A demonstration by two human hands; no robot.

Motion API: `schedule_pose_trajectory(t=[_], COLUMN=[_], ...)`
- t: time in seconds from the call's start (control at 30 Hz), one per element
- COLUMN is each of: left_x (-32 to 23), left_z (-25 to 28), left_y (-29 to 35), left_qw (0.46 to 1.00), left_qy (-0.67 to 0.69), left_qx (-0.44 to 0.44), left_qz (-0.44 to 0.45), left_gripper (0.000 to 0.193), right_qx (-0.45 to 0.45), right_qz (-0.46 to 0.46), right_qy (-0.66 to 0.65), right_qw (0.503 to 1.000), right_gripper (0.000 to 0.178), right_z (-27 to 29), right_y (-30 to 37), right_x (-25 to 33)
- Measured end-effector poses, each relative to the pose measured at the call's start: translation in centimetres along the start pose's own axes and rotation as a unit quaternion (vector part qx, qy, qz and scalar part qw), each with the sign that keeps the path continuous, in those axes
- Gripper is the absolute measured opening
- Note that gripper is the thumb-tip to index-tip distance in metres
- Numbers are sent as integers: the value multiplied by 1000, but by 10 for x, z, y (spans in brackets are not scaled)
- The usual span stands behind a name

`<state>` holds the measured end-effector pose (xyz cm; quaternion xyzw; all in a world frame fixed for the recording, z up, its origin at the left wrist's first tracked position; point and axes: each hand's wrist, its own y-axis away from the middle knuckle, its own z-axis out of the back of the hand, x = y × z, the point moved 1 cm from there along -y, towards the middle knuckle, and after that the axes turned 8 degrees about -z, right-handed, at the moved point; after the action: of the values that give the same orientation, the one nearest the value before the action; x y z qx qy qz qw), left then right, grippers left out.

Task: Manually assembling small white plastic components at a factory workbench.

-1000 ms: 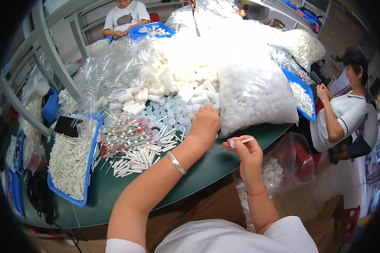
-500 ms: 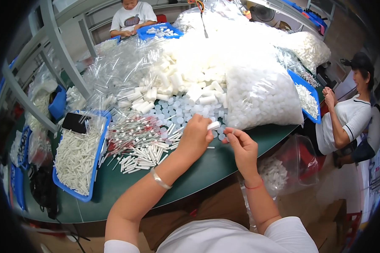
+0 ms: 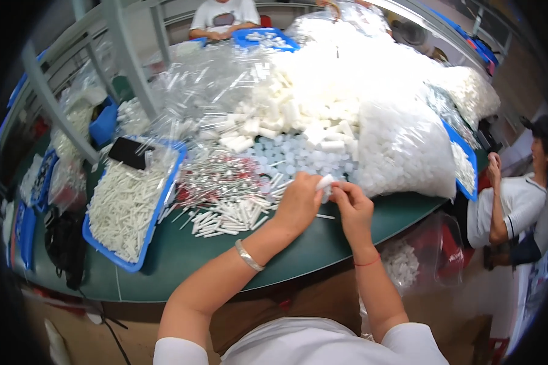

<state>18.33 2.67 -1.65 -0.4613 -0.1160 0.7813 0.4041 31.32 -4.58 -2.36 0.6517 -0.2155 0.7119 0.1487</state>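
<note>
Green tabletop (image 3: 164,267) is crowded beyond and left of our grip. Left hand (image 3: 298,207) pinches a white cylinder (image 3: 325,181); right hand (image 3: 354,210) meets it from the right, holding what we can't tell. Fingertip-only pinch: part could slip into loose discs (image 3: 286,155) just beyond.

A bare strip of curved dark-green tabletop (image 3: 310,250) runs along the near edge, crossed by both forearms; between them is open surface. The bare left hand (image 3: 298,208) and bare right hand (image 3: 354,210), brought close together, bar the way forward there. More open table lies between the left forearm and a shallow blue plastic tray (image 3: 134,266). Beyond, a loose heap of slim white sticks (image 3: 228,220), spread translucent round discs (image 3: 301,157) and a bulging clear plastic bag of white pieces (image 3: 408,149) obstruct reaching. Grey metal posts (image 3: 128,67) stand at far left.
</note>
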Motion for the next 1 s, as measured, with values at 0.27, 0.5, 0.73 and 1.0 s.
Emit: schedule_pose_trajectory(t=[0.27, 0.5, 0.73, 1.0], left_x=[-20, 6, 8, 16], left_z=[34, 76, 98, 93], left_y=[4, 25, 21, 22], left_qw=[978, 817, 913, 933], left_qy=[149, 484, 301, 224], left_qx=[-25, -67, -66, -39], left_qz=[141, 308, 268, 279], left_gripper=[24, 28, 27, 45], right_qx=[28, 162, 193, 257], right_qz=[89, 307, 354, 365], right_qy=[1, 136, 224, 278], right_qw=[996, 928, 887, 850], right_gripper=[20, 22, 22, 45], right_z=[-18, -53, -48, -49], right_y=[-5, -18, -41, -33], right_x=[12, 54, 56, 54])
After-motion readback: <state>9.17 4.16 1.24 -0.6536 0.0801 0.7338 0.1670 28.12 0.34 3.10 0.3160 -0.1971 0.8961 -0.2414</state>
